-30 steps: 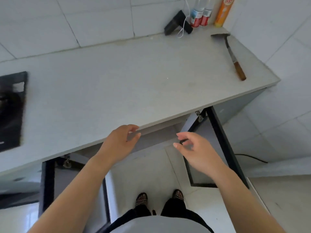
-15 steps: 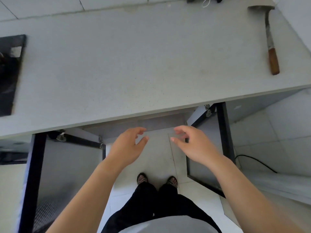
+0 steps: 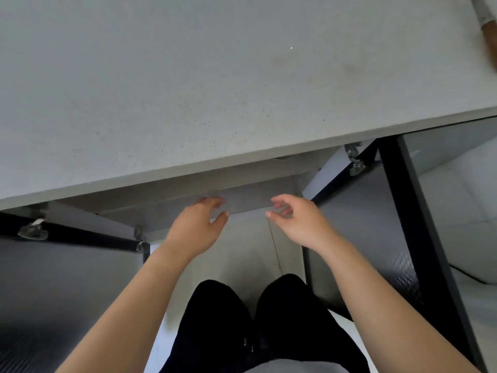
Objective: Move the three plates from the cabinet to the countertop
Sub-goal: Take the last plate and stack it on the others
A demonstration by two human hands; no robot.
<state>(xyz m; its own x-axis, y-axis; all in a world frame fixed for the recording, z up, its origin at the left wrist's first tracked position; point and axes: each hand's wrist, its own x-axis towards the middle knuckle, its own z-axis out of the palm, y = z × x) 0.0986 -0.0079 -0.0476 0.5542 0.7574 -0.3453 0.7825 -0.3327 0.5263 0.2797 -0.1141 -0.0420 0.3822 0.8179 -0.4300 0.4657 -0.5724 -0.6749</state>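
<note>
Both hands, the left hand (image 3: 196,227) and the right hand (image 3: 298,224), now hang open and empty lower than a moment ago, just under the countertop (image 3: 215,90) edge, reaching into the cabinet (image 3: 258,197) ahead where the plates stay hidden.

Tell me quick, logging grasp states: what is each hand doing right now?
Left hand: open, fingers loosely curled, holding nothing.
Right hand: open, fingers loosely curled, holding nothing.
</note>
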